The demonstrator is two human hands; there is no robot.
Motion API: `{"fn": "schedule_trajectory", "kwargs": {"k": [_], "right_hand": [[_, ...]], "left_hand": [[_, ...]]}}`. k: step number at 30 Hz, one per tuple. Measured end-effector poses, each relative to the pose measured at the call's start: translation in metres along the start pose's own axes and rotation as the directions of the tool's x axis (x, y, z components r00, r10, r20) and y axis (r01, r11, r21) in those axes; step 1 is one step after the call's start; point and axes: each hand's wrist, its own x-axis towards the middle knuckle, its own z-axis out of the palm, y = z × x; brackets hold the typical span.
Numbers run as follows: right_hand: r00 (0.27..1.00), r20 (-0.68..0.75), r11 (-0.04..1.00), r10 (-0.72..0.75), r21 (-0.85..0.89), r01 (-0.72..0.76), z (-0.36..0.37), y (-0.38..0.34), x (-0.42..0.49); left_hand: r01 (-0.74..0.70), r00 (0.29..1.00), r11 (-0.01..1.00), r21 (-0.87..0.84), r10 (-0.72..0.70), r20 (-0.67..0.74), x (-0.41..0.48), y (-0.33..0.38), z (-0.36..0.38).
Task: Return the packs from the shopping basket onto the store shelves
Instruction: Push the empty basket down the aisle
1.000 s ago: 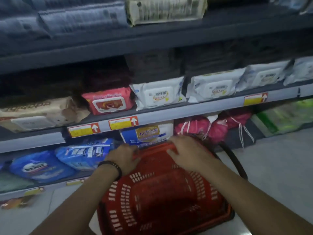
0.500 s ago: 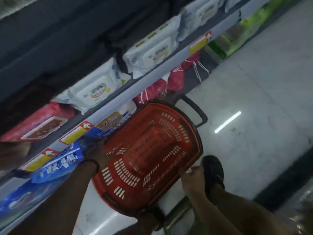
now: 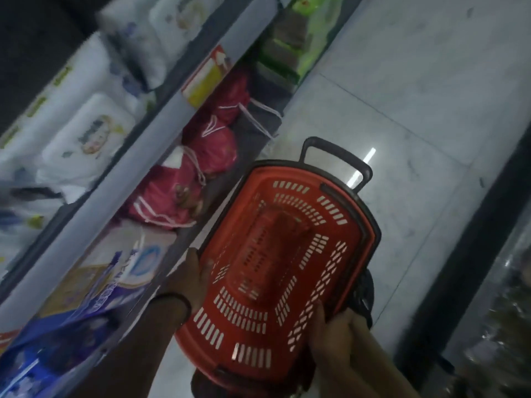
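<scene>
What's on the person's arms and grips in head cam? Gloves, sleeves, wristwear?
No gloves on the left grip or the right grip. No sleeves in view: the left forearm and right forearm are bare to the frame edge. A thin dark band circles the left wrist; the right wrist shows nothing. The frame is too blurred to rule out rings.

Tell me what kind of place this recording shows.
Probably a shop aisle: shelves stocked with white wipe packs, a yellow-and-red price tag on the edge, and a red shopping basket.
</scene>
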Motion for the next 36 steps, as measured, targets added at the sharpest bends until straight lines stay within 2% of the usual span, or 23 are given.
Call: {"fn": "schedule_trajectory", "kwargs": {"k": [3, 7, 12, 17, 21, 27, 31, 36], "right_hand": [[0.992, 0.074, 0.994, -0.105, -0.005, 0.106, -0.046, -0.064, 0.057], [0.982, 0.085, 0.985, -0.168, -0.025, 0.171, -0.096, -0.162, 0.143], [0.988, 0.098, 0.991, -0.119, 0.070, 0.112, -0.151, -0.275, 0.223], [0.983, 0.159, 0.966, 0.090, 0.226, -0.125, -0.199, -0.393, 0.305], [0.993, 0.108, 0.986, 0.044, 0.156, -0.061, -0.231, -0.472, 0.352], [0.976, 0.081, 0.946, 0.203, 0.241, -0.217, -0.275, -0.590, 0.411], [0.967, 0.093, 0.931, 0.238, 0.261, -0.255, -0.320, -0.671, 0.460], [0.977, 0.077, 0.949, 0.201, 0.230, -0.214, -0.390, -0.758, 0.539]], "left_hand": [[-0.006, 1.000, 0.999, 0.053, 0.006, 0.014, 0.038, 0.076, 0.000], [0.013, 1.000, 0.996, 0.088, -0.011, -0.024, 0.096, 0.199, -0.011], [0.023, 1.000, 0.996, 0.089, -0.021, -0.013, 0.179, 0.351, -0.037], [-0.023, 0.997, 0.987, 0.156, 0.034, -0.063, 0.266, 0.473, -0.062], [-0.057, 0.998, 0.977, 0.206, 0.064, -0.024, 0.313, 0.577, -0.088], [-0.177, 0.984, 0.970, 0.167, 0.177, 0.010, 0.390, 0.720, -0.125], [-0.190, 0.981, 0.947, 0.257, 0.178, 0.073, 0.436, 0.829, -0.143], [-0.180, 0.981, 0.962, 0.204, 0.162, 0.103, 0.480, 0.964, -0.145]]}}
